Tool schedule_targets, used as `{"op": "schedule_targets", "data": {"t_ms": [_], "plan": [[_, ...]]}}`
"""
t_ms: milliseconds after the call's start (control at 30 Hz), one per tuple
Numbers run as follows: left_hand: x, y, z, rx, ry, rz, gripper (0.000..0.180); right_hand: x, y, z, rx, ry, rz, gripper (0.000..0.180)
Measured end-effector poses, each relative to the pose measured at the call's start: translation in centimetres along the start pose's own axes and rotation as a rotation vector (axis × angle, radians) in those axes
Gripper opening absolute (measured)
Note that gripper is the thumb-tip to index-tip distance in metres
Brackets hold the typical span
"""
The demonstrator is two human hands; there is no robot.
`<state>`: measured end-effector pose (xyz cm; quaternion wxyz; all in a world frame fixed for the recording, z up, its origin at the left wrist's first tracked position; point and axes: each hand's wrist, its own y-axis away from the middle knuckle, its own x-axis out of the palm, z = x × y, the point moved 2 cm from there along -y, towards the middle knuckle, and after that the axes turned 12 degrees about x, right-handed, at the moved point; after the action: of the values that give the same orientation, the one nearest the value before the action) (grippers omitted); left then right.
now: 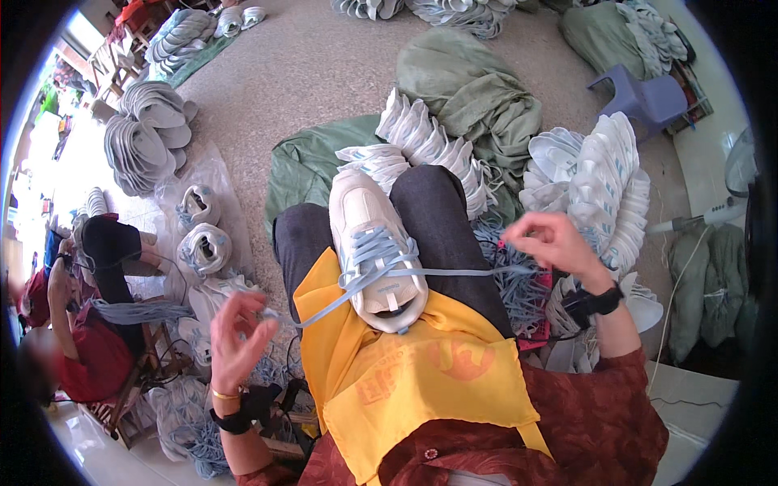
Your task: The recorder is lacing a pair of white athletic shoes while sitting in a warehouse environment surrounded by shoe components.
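A cream-white sneaker (369, 198) rests across my thighs, its toe pointing away from me. Pale blue shoelace (462, 273) is threaded through its eyelets, and the two loose ends stretch out to either side. On the left, my left hand (237, 334) pinches one end near its tip, with the lace sagging slightly over the yellow apron (421, 389). My right hand (555, 247) is curled at the other end, which runs taut to just under its fingers; the exact grip there is partly hidden. The shoe's tongue stands between the lace and the heel opening.
Beyond my right knee lies a tangle of blue laces (519, 296). Stacked white shoe parts (608, 186) and green sacks (462, 81) surround my legs. Laced shoes (204, 247) lie on plastic at left, near a seated person in red (97, 356). A purple stool (640, 97) stands far right.
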<state>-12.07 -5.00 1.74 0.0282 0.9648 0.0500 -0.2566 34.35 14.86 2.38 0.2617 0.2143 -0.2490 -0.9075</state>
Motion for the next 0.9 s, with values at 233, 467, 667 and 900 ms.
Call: {"op": "schedule_targets", "data": {"t_ms": [233, 467, 667, 900], "plan": [[6.4, -3.5, -5.4, 0.474, -0.281, -0.068, 0.019, 9.7, -3.8, 5.2, -0.543, 0.331, -0.015, 0.012], [9.6, -5.5, -3.5, 0.496, -0.234, 0.069, 0.018, 11.6, -5.5, 5.3, -0.696, 0.424, 0.026, 0.011], [8.3, -6.7, -4.1, 0.400, 0.089, 0.200, 0.015, 11.9, -5.4, 6.6, -0.321, 0.169, 0.247, 0.007], [8.6, -7.3, -3.8, 0.262, 0.174, 0.285, 0.012, 12.0, -5.7, 6.9, -0.275, -0.117, 0.460, 0.009]]}}
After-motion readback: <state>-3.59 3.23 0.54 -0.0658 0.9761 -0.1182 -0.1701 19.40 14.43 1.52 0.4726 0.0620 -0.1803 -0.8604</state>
